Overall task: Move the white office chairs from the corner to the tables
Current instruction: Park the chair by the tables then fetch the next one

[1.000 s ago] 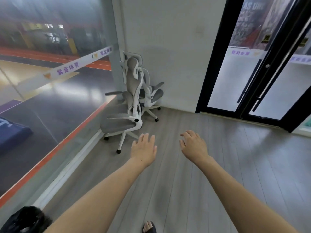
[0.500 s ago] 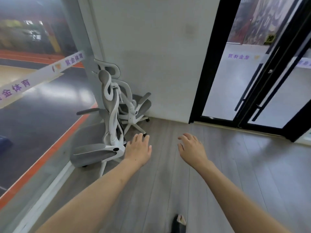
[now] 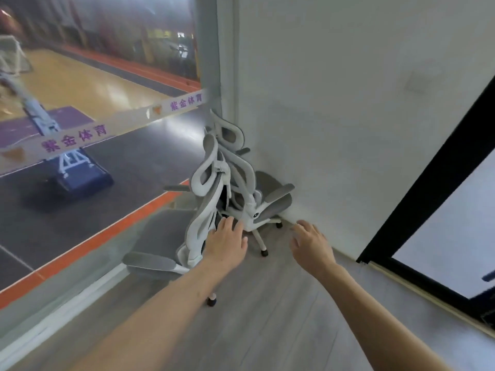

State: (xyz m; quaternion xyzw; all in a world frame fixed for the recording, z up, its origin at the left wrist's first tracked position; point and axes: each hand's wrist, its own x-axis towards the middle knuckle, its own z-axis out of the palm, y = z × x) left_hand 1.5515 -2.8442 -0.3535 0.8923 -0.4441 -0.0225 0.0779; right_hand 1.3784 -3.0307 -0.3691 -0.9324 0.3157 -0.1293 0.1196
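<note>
White plastic frames and grey mesh fill the corner ahead of me: two office chairs stand nested together where the glass wall (image 3: 80, 162) meets the painted white wall (image 3: 334, 103). I see the near chair (image 3: 206, 199) from behind and slightly to its right side, its tall backrest rising almost upright with the curved headrest loop on top, so its long axis runs floor to ceiling and its seat faces away from me toward the glass. Its grey padded armrest (image 3: 150, 261) sticks out low on the left, and one dark caster shows below my forearm. The far chair (image 3: 257, 207) sits tucked behind it against the white wall, its seat and armrest turned out to the right, with white star-base legs and black casters on the grey wood-plank floor (image 3: 267, 317). Both backs are smooth, looping white shells with dark gaps between the ribs. My left hand (image 3: 227, 243) is open, fingers spread, over the lower back of the near chair; I cannot tell whether it touches the frame yet. My right hand (image 3: 312, 245) is open too, palm down, fingers loosely spread in the air to the right of the chairs, holding nothing. A black door frame (image 3: 428, 178) borders the right side.
</note>
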